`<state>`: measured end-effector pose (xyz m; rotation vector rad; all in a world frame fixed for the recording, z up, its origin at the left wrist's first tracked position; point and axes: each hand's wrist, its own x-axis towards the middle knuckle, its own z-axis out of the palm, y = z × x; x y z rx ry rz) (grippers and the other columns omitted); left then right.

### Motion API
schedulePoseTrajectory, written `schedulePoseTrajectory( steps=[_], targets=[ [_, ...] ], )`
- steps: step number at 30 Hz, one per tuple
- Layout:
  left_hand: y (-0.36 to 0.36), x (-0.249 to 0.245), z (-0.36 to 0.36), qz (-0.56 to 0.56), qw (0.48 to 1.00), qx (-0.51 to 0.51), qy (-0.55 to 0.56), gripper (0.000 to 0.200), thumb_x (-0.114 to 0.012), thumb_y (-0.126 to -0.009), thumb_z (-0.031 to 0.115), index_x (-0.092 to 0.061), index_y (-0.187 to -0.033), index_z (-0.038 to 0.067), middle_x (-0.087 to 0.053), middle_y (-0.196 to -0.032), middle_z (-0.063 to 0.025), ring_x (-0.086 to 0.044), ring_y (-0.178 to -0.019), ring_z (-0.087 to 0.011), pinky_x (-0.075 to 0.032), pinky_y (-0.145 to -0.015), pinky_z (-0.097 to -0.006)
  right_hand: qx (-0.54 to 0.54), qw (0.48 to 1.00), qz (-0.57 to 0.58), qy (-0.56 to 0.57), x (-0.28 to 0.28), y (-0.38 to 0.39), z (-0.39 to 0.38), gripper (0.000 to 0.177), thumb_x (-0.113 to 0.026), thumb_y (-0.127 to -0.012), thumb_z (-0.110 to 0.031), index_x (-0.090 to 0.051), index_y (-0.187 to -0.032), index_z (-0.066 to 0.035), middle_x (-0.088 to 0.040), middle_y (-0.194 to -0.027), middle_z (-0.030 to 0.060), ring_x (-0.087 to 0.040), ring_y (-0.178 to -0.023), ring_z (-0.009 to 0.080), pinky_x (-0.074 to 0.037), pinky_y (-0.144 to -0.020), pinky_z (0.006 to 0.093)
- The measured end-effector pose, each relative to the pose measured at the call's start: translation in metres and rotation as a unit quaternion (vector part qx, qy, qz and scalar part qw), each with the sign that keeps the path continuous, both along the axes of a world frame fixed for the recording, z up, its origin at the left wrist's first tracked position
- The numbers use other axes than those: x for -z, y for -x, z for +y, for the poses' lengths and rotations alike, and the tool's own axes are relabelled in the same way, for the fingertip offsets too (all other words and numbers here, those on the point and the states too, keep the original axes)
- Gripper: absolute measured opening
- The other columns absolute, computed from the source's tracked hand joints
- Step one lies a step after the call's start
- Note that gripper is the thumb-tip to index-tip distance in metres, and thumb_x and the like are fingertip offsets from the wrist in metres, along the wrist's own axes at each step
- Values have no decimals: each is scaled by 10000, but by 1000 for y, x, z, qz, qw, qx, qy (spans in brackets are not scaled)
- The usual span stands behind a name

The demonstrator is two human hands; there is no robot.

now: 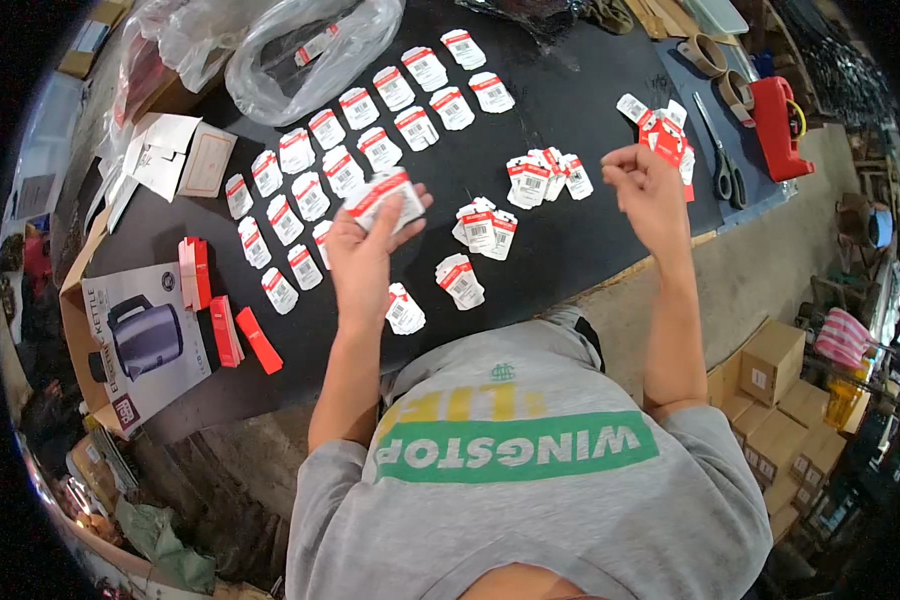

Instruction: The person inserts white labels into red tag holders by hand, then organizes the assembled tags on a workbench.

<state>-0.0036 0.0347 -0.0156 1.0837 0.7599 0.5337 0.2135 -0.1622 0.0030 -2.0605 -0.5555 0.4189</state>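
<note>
My left hand (370, 250) is closed on a small stack of white and red barcode tags (385, 197), thumb on top, held over the black table. My right hand (650, 200) is raised to the right, fingers curled inward with nothing showing between them. Just beyond it lies a pile of red and white tags (667, 145), partly hidden by the hand. Between the hands are overlapping bunches of barcode tags (528, 180), with more small piles (460, 281) nearer my body. Rows of tag piles (342, 170) spread out beyond my left hand.
Red card bundles (260, 340) lie beside an electric kettle box (145, 340) at the left. A clear plastic bag (310, 60) and an opened white carton (180, 155) are at the back left. Scissors (725, 165) and a red tape dispenser (778, 130) lie at the right.
</note>
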Motion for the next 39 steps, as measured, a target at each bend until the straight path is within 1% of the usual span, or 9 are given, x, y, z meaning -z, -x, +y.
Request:
schedulePoseTrajectory(
  steps=[1, 6, 18, 20, 23, 27, 33, 37, 39],
  targets=[
    [-2, 4, -5, -2, 1000, 10, -1, 243, -570, -913, 96, -555, -1113, -42, -654, -1038, -187, -671, -919, -250, -575, -696, -279, -31, 995, 92, -4, -8, 10, 2, 117, -623, -820, -18, -618, -934, 10, -598, -693, 29, -543, -606, 51, -402, -505, 228],
    [-16, 16, -38, -12, 998, 54, -2, 228, -650, -857, 70, -575, -1050, -24, -663, -991, -122, -662, -839, -168, -583, -702, -296, -118, 955, 227, -151, -3, 65, 31, 256, -624, -810, 22, -572, -1060, 3, -574, -752, 1, -507, -621, 14, -380, -516, 167],
    [-19, 18, -55, 6, 996, 56, -72, 161, -654, -853, 54, -577, -973, -20, -670, -870, -79, -637, -760, -94, -558, -663, -248, -125, 954, 237, -133, 4, 72, 46, 324, -635, -809, 17, -519, -1111, 1, -584, -733, 29, -508, -569, 17, -382, -488, 182],
    [-17, 19, -55, 101, 961, 75, -247, 127, -651, -837, 18, -594, -950, 3, -685, -847, -85, -654, -743, -108, -541, -650, -273, -123, 945, 270, -139, 6, 72, 42, 294, -627, -817, 17, -547, -1100, 17, -604, -744, 45, -554, -590, 41, -404, -491, 189],
    [-17, 24, -60, 38, 934, 78, -346, 100, -651, -812, -18, -612, -904, -6, -699, -899, -108, -678, -826, -151, -536, -693, -261, -133, 929, 322, -122, 2, 67, 34, 268, -624, -831, 1, -583, -1090, 55, -648, -808, 82, -622, -649, 89, -463, -535, 196],
    [-15, 29, -61, 43, 894, 104, -433, 275, -593, -717, -143, -627, -935, 21, -688, -972, -143, -693, -866, -224, -533, -719, -276, -140, 905, 372, -153, 3, 61, 26, 274, -651, -839, -67, -620, -1062, 89, -676, -826, 121, -654, -697, 131, -515, -622, 216],
    [-17, 34, -55, -11, 840, 54, -540, 290, -579, -708, -134, -596, -955, 18, -685, -941, -135, -673, -789, -310, -542, -648, -323, -166, 926, 325, -93, -2, 56, 42, 166, -658, -836, -83, -662, -899, 70, -665, -763, 96, -650, -670, 121, -519, -614, 213],
    [-10, 22, -59, 87, 894, 63, -435, 176, -603, -779, -116, -581, -913, -5, -684, -908, -123, -687, -855, -206, -564, -685, -303, -203, 940, 271, -36, -14, 51, 66, 183, -691, -798, -124, -659, -796, 55, -647, -669, 75, -622, -606, 95, -501, -546, 221],
    [-12, 22, -61, 89, 967, 85, -221, 156, -598, -853, -27, -540, -996, -7, -669, -914, -117, -681, -856, -214, -577, -679, -291, -207, 962, 171, -49, -3, 45, 82, 164, -682, -807, -125, -658, -809, 37, -638, -678, 52, -605, -590, 76, -459, -510, 206]
  ],
)
